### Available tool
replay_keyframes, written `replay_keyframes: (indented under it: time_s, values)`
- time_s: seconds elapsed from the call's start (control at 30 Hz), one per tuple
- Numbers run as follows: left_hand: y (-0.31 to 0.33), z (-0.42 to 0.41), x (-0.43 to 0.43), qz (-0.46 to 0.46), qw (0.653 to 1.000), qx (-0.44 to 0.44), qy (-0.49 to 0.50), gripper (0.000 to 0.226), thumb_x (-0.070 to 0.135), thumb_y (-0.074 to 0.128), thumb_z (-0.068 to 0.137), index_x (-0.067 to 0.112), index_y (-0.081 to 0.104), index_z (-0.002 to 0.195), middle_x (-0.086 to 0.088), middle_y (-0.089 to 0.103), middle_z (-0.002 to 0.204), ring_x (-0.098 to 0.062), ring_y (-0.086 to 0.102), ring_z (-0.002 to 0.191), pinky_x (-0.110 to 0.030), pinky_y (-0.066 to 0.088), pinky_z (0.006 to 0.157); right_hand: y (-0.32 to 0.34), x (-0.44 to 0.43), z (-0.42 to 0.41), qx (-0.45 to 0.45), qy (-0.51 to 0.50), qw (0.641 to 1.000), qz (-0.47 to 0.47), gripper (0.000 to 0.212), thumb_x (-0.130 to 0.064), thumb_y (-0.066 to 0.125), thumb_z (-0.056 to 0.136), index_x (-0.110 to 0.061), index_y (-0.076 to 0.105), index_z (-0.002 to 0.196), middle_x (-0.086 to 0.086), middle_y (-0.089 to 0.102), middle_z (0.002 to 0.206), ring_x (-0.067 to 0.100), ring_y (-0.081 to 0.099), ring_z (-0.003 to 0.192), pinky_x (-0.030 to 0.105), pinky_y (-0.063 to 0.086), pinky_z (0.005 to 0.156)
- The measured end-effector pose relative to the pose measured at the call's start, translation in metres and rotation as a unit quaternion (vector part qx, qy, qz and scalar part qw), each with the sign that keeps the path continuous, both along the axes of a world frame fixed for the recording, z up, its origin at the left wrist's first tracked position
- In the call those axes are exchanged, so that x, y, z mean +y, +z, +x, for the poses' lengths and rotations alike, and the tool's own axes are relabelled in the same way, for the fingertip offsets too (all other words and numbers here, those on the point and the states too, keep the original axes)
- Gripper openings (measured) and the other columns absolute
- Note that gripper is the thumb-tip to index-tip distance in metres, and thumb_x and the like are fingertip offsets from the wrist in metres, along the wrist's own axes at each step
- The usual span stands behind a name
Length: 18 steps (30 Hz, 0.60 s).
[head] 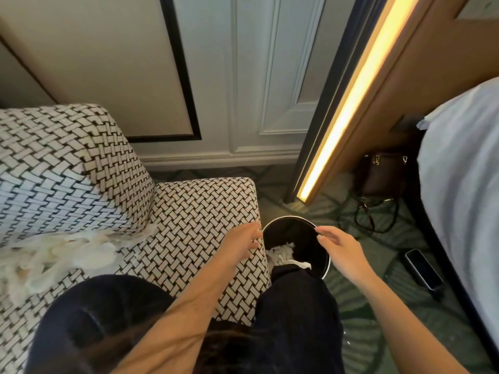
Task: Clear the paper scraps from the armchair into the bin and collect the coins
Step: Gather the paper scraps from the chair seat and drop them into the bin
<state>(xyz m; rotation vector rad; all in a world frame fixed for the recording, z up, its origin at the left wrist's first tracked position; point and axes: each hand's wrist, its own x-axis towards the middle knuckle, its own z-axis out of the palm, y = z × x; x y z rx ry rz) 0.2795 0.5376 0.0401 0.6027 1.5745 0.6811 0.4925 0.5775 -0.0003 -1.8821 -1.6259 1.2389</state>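
A pile of white paper scraps point(67, 252) lies on the seat of the black-and-white woven armchair point(194, 211), at its left. A round black bin point(297, 228) with a metal rim stands on the floor just right of the armrest, with white scraps point(280, 252) inside. My left hand point(240, 244) hovers over the armrest's right edge, fingers spread and holding nothing. My right hand point(340, 247) hangs over the bin's right rim, fingers relaxed and apart. No coins show.
A bed with white sheets point(464, 184) fills the right side. A dark phone point(424, 268) lies on the patterned carpet beside it. A brown handbag point(383, 174) and black cables point(375, 214) sit near a lit wooden panel point(351, 103). My dark-trousered leg point(294, 306) stands by the bin.
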Motion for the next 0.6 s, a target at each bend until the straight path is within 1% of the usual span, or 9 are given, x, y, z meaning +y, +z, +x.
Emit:
replay_keyframes:
  time_s: [0.13, 0.27, 0.4, 0.5, 0.6]
  values:
    - [0.017, -0.01, -0.012, 0.016, 1.0, -0.005, 0.019, 0.037, 0.031, 0.043, 0.097, 0.019, 0.05, 0.132, 0.003, 0.062, 0.118, -0.013, 0.057, 0.108, -0.033, 0.043, 0.096, 0.017, -0.008, -0.007, 0.004, 0.028, 0.999, 0.023, 0.02, -0.019, 0.053, 0.094, -0.024, 0.066, 0.108, -0.004, 0.066, 0.109, 0.01, 0.059, 0.105, 0.014, 0.039, 0.08]
    - [0.038, -0.024, -0.03, 0.051, 0.998, -0.009, 0.032, 0.035, 0.029, 0.044, 0.098, 0.019, 0.051, 0.131, 0.002, 0.062, 0.118, -0.014, 0.058, 0.107, -0.035, 0.044, 0.098, 0.041, -0.018, -0.023, 0.012, 0.064, 0.997, 0.038, 0.02, -0.019, 0.054, 0.093, -0.027, 0.066, 0.106, -0.006, 0.068, 0.107, 0.008, 0.059, 0.103, 0.019, 0.04, 0.087]
    - [0.056, -0.041, -0.047, 0.084, 0.994, -0.019, 0.066, 0.033, 0.027, 0.045, 0.097, 0.017, 0.053, 0.128, 0.002, 0.064, 0.114, -0.014, 0.06, 0.105, -0.037, 0.044, 0.099, 0.067, -0.027, -0.045, 0.03, 0.093, 0.993, 0.059, 0.02, -0.018, 0.054, 0.092, -0.025, 0.066, 0.107, -0.007, 0.069, 0.1, 0.001, 0.059, 0.095, 0.011, 0.039, 0.081]
    - [0.068, -0.061, -0.065, 0.108, 0.99, -0.027, 0.09, 0.031, 0.029, 0.049, 0.096, 0.018, 0.056, 0.124, 0.004, 0.066, 0.11, -0.014, 0.061, 0.102, -0.038, 0.045, 0.099, 0.085, -0.037, -0.065, 0.069, 0.092, 0.991, 0.073, 0.019, -0.019, 0.054, 0.093, -0.022, 0.067, 0.107, -0.007, 0.069, 0.1, 0.0, 0.064, 0.09, 0.017, 0.044, 0.088]
    - [0.075, -0.084, -0.081, 0.134, 0.984, -0.028, 0.111, 0.03, 0.03, 0.049, 0.095, 0.018, 0.057, 0.122, 0.003, 0.067, 0.109, -0.014, 0.062, 0.102, -0.04, 0.044, 0.1, 0.094, -0.047, -0.086, 0.088, 0.08, 0.989, 0.087, 0.018, -0.015, 0.052, 0.093, -0.023, 0.067, 0.102, -0.005, 0.068, 0.102, 0.006, 0.065, 0.092, 0.028, 0.047, 0.094]
